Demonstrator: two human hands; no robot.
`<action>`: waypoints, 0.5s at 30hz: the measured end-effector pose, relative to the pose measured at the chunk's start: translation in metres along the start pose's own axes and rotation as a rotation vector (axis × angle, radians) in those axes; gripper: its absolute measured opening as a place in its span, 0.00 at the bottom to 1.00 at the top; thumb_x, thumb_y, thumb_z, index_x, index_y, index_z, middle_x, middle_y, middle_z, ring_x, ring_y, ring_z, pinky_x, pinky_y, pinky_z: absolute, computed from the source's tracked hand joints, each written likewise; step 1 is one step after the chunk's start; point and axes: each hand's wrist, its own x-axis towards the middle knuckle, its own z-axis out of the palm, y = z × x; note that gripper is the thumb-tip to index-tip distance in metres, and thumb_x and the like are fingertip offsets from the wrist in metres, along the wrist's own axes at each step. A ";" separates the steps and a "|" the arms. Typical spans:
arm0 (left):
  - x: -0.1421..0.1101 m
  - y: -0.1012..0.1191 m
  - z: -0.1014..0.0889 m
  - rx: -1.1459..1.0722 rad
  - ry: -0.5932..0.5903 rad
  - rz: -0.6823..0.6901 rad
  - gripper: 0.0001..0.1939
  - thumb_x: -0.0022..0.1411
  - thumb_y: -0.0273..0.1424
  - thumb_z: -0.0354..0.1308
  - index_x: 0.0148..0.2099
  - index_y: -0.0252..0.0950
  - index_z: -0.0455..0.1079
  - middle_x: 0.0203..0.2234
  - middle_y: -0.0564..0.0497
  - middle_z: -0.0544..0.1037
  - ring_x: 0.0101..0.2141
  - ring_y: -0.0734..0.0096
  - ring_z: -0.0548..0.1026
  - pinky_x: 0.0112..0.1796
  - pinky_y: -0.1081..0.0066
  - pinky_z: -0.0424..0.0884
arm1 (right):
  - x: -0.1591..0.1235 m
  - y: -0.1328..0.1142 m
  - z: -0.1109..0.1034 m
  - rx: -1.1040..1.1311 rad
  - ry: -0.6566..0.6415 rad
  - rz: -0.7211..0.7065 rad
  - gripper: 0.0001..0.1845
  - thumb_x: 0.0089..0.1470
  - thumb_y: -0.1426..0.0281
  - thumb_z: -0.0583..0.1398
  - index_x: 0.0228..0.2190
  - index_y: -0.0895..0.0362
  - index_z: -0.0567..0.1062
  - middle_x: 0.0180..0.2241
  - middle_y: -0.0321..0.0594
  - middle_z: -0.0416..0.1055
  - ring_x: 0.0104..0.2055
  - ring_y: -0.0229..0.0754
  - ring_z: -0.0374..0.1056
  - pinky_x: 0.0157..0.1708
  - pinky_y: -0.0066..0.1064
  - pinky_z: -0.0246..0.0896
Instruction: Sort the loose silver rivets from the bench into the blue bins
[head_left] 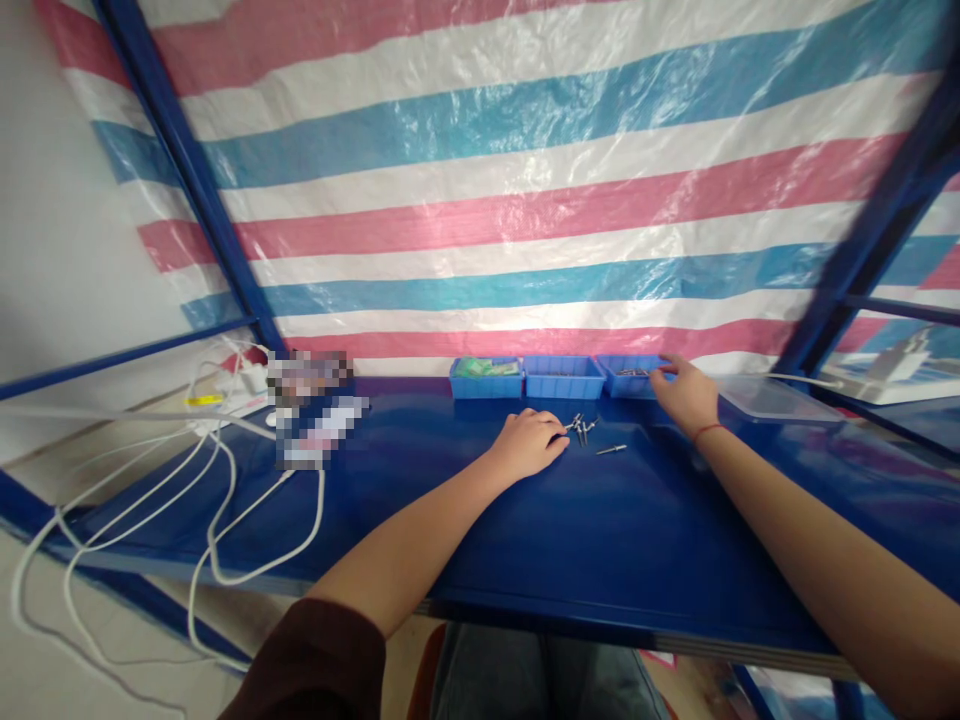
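Note:
A small heap of silver blind rivets (582, 428) lies on the blue table, and a single rivet (611, 450) rests just in front of it. My left hand (529, 443) is at the left of the heap, palm down, with curled fingers closed on a rivet whose thin end pokes out by the fingertips. At the right blue bin (626, 385), which has some metal rivets in it, my right hand (684, 392) reaches over the right rim. Its thumb and fingers are bent and apart, with nothing visible between them.
Left of that bin stand a middle blue bin (564, 386) with small metal parts and a left blue bin (486, 384) with green-and-white packets. A clear plastic lid (780, 398) lies at right. White cables (225, 500) loop over the left edge, beside blurred-out items (319, 430).

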 end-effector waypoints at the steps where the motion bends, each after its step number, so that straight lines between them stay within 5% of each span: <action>1: 0.001 -0.001 0.000 0.004 0.002 -0.006 0.14 0.62 0.34 0.47 0.41 0.41 0.74 0.44 0.50 0.75 0.43 0.62 0.70 0.45 0.61 0.65 | -0.003 -0.004 -0.001 0.002 -0.005 -0.026 0.22 0.49 0.67 0.54 0.47 0.57 0.71 0.40 0.47 0.74 0.41 0.52 0.70 0.41 0.41 0.61; 7: 0.005 -0.009 0.003 -0.075 0.032 0.002 0.13 0.62 0.27 0.47 0.38 0.37 0.74 0.37 0.49 0.78 0.40 0.67 0.73 0.46 0.67 0.66 | -0.019 -0.029 -0.003 0.085 -0.073 -0.228 0.18 0.49 0.66 0.54 0.42 0.58 0.73 0.35 0.44 0.75 0.33 0.47 0.70 0.36 0.36 0.62; 15: 0.007 -0.014 0.009 -0.309 0.314 -0.094 0.10 0.60 0.26 0.50 0.42 0.36 0.70 0.37 0.50 0.77 0.39 0.70 0.74 0.43 0.70 0.69 | -0.059 -0.074 -0.005 0.350 -0.585 -0.621 0.13 0.52 0.63 0.56 0.36 0.56 0.76 0.37 0.41 0.75 0.33 0.41 0.70 0.35 0.32 0.63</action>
